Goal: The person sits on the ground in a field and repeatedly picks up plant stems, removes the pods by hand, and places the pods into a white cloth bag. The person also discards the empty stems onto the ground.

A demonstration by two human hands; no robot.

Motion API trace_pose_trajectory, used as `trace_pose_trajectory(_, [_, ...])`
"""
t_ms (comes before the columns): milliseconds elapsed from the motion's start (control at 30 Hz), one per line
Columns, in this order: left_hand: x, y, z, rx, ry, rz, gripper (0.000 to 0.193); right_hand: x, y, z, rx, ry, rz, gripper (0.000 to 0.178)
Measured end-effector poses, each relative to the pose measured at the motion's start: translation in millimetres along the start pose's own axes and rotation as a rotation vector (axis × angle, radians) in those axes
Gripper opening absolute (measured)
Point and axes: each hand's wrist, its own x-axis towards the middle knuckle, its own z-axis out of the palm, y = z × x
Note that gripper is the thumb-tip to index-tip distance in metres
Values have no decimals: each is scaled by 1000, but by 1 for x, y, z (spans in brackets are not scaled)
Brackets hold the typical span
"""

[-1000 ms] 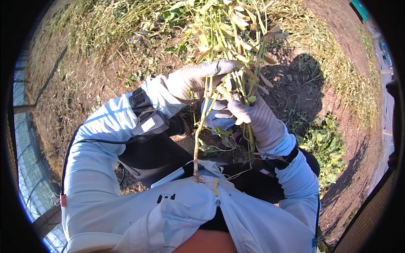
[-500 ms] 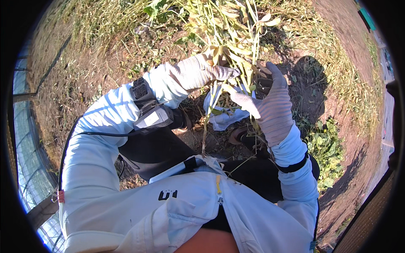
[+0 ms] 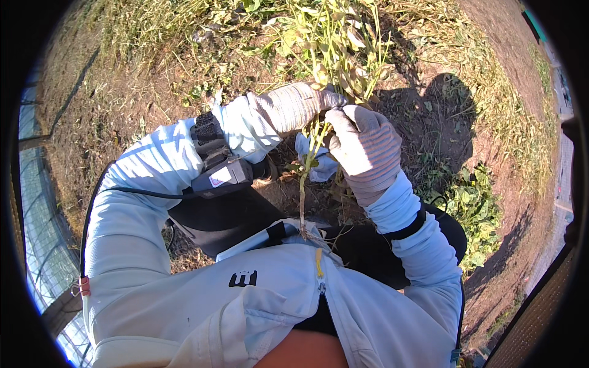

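Observation:
A pulled-up bean plant (image 3: pixel 343 43) stretches away from my lap. Pale yellow-green pods and stems crowd its far end, while its thin root end lies against my jacket. My left hand (image 3: pixel 294 105), in a striped knit glove, is closed round the stems below the pods. Close by on the right, my gloved right hand (image 3: pixel 367 150) has its fingers pinched together against the stems. Whatever sits between those fingertips is hidden. Beneath the hands, partly covered by the plant, a white bag (image 3: pixel 322 168) lies on the ground between my legs.
Dry cut stalks (image 3: pixel 491 80) litter the soil on the right, and more straw (image 3: pixel 147 37) spreads at the far left. A leafy green heap (image 3: pixel 475 214) lies beside my right knee. Bluish netting (image 3: pixel 43 202) edges the left side.
My right hand has gone from spread fingers to a pinch, moving left and closer to my left hand. The plant's podded end has shifted slightly.

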Motion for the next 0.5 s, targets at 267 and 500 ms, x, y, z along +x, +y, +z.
trace_pose_trajectory(267, [5, 2, 4, 186, -25, 53, 27, 1, -2, 3, 213, -123, 224, 14])
trace_pose_trajectory(500, [8, 3, 11, 363, -53, 59, 26, 2, -9, -2, -77, -389, 117, 18])
